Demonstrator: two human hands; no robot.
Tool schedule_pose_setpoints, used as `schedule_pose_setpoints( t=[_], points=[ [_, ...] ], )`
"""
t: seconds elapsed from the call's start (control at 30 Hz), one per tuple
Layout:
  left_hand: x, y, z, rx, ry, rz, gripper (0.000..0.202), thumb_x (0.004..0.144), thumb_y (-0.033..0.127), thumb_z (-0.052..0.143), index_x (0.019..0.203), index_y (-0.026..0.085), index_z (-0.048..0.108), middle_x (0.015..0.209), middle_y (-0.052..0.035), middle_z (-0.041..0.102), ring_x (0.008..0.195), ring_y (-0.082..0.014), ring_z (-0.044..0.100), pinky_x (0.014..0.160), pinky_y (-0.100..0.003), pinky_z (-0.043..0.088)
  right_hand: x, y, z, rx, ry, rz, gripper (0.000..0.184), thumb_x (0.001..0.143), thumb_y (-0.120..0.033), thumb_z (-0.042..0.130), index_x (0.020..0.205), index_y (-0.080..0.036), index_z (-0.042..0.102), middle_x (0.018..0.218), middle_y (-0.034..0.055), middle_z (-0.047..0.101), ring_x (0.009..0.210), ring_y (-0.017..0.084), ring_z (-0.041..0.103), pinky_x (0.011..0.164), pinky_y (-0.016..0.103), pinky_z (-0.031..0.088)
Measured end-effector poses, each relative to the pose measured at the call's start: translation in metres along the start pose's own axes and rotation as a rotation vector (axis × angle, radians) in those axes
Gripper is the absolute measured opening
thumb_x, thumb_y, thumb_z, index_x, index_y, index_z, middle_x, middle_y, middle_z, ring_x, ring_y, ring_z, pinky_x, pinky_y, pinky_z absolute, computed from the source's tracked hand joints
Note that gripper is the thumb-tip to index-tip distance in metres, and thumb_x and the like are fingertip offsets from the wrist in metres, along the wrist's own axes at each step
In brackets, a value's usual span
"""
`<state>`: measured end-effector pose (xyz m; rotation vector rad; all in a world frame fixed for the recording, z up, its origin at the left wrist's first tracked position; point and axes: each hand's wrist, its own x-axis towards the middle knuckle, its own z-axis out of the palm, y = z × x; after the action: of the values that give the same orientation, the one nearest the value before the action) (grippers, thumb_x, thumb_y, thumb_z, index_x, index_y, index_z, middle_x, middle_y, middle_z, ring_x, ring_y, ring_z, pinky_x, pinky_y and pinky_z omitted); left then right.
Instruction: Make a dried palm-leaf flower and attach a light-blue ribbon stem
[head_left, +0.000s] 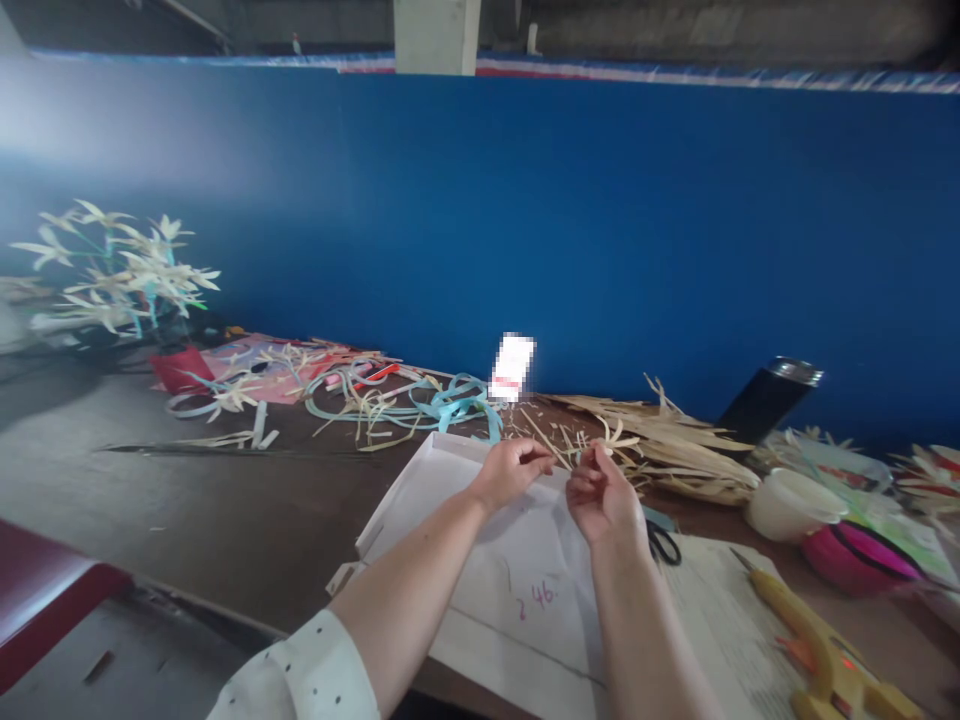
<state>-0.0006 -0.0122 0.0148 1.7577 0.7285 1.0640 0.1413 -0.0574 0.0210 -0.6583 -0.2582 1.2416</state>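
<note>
My left hand (512, 468) and my right hand (600, 495) are both pinched closed over a white tray (420, 480) on the table. Between them they hold a thin strip of pale dried leaf (561, 455), my left hand on one end and my right on the other. A small pale star-shaped leaf flower (619, 438) sits just above my right fingers; I cannot tell whether it is attached to the strip. A pile of dried leaf strips (675, 445) lies just behind my hands.
Light blue ribbons (420, 400) and loose strips litter the table's far side. A bouquet of pale leaf flowers (124, 275) stands far left. At right are a black flask (765, 400), a white cup (791, 500), black scissors (664, 545), a pink object (855, 560) and a yellow glue gun (825, 655).
</note>
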Motion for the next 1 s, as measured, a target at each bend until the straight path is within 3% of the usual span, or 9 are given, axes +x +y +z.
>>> schedule_pose_setpoints(
  t=[0.13,0.27,0.4,0.5,0.57,0.67,0.83,1.0],
  points=[
    [0.0,0.0,-0.001,0.027,0.014,-0.003,0.026,0.077,0.038,0.057,0.08,0.014,0.067,0.072,-0.0045,0.068,0.069,-0.0149,0.06,0.064,-0.025,0.046,0.001,0.0,-0.001,0.007,0.008,-0.019,0.026,0.061,-0.021,0.076,0.08,-0.02,0.059,0.064,-0.0073,0.058,0.038,0.0,0.037,0.032,0.009,0.032],
    [0.0,-0.001,-0.001,0.055,0.037,0.021,0.022,0.077,0.032,0.056,0.086,0.015,0.067,0.081,-0.0052,0.068,0.075,-0.015,0.061,0.066,-0.025,0.046,0.0,0.001,0.002,-0.071,0.079,-0.14,0.027,0.059,-0.025,0.077,0.077,-0.02,0.058,0.063,-0.0075,0.056,0.038,0.0,0.036,0.03,0.011,0.03],
    [0.001,-0.001,-0.006,0.173,0.285,0.131,0.023,0.077,0.019,0.052,0.095,0.018,0.066,0.096,-0.0064,0.064,0.081,-0.0145,0.058,0.07,-0.026,0.047,-0.004,0.005,0.009,-0.187,0.193,-0.285,0.032,0.053,-0.028,0.08,0.076,-0.019,0.06,0.064,-0.0062,0.057,0.039,0.001,0.037,0.031,0.013,0.029],
    [0.003,0.001,-0.011,0.335,0.48,0.286,0.02,0.079,0.02,0.053,0.093,0.019,0.067,0.101,-0.0083,0.061,0.097,-0.019,0.055,0.088,-0.034,0.044,-0.007,0.01,0.013,-0.295,0.271,-0.344,0.036,0.049,-0.03,0.082,0.078,-0.017,0.064,0.063,-0.0044,0.058,0.042,0.002,0.039,0.033,0.014,0.03],
    [0.003,0.003,-0.012,0.43,0.523,0.376,0.019,0.079,0.023,0.055,0.094,0.021,0.067,0.105,-0.0084,0.061,0.103,-0.0208,0.052,0.096,-0.037,0.039,-0.007,0.013,0.014,-0.348,0.292,-0.334,0.038,0.047,-0.031,0.083,0.077,-0.016,0.066,0.062,-0.0036,0.059,0.043,0.003,0.04,0.034,0.014,0.03],
    [0.002,0.005,-0.011,0.473,0.517,0.43,0.02,0.082,0.022,0.053,0.097,0.022,0.066,0.106,-0.008,0.06,0.103,-0.02,0.052,0.096,-0.037,0.039,-0.006,0.016,0.012,-0.404,0.302,-0.322,0.041,0.045,-0.033,0.084,0.078,-0.016,0.068,0.062,-0.003,0.059,0.045,0.003,0.039,0.035,0.014,0.029],
    [0.004,-0.001,-0.015,0.46,0.678,0.363,0.024,0.082,0.015,0.048,0.101,0.019,0.064,0.107,-0.0105,0.057,0.107,-0.0211,0.05,0.097,-0.038,0.038,-0.004,0.016,0.009,-0.405,0.351,-0.364,0.043,0.043,-0.035,0.085,0.079,-0.017,0.069,0.062,-0.0034,0.058,0.049,0.004,0.042,0.036,0.014,0.028],
    [0.014,-0.017,-0.028,0.317,0.818,0.254,0.036,0.08,0.008,0.043,0.112,0.017,0.056,0.122,-0.0132,0.049,0.119,-0.0219,0.044,0.101,-0.038,0.038,-0.006,0.014,0.011,-0.36,0.352,-0.398,0.04,0.045,-0.033,0.084,0.079,-0.017,0.069,0.065,-0.0022,0.059,0.052,0.005,0.045,0.037,0.014,0.029]
  ],
)
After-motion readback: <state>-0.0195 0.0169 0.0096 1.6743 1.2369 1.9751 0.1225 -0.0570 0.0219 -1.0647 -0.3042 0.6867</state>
